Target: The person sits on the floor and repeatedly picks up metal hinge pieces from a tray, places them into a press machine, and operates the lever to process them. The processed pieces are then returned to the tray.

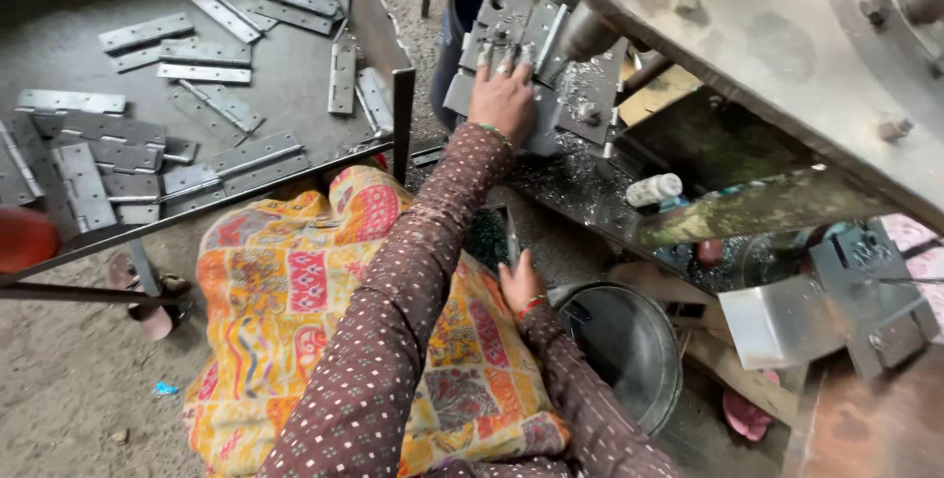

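Nearest, right hand (518,283) low over the lap, fingers curled around a thin metal strip (512,238), just left of a round steel pan (629,340). Farther up, left hand (503,96) stretched out, fingers spread flat, pressing a grey hinge plate (511,40) on the machine bed (590,94) amid metal shavings. Hands well apart. Far left, loose hinges (108,158) scattered over a low tray (295,94).

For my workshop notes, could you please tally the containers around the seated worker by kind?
Steel bucket: 1
Dark plastic bin: 1
Small white bottle: 1
Total: 3
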